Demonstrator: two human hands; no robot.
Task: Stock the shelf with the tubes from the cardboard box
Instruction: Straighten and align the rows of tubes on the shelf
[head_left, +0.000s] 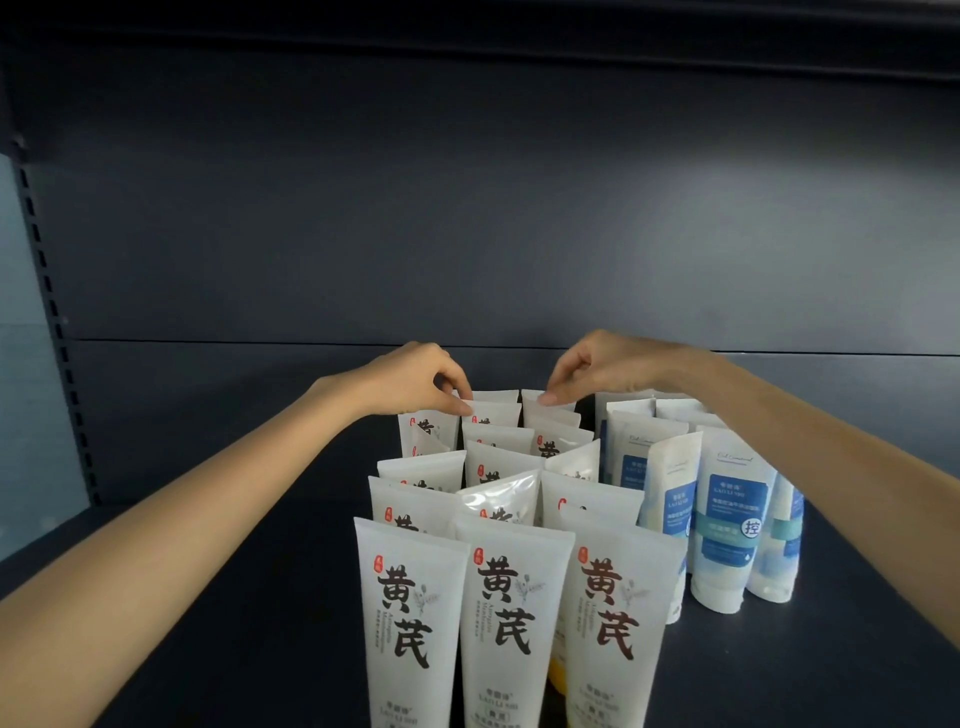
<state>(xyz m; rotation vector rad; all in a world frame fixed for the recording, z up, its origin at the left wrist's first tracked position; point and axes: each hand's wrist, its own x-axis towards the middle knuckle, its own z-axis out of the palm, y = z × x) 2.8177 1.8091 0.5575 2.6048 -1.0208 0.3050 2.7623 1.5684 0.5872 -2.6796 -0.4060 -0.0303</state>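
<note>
Two hands reached behind the white tubes (511, 613) standing in rows on the dark shelf (234, 623), the left hand (415, 379) pinching the top edge of a rear tube (496, 413) with curled fingers, the right hand (602, 369) likewise pinching the neighbouring tube (531, 403), with blue-labelled tubes (732, 514) just beside them.

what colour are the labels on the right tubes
Blue labels on white tubes; best in the head view.
</note>
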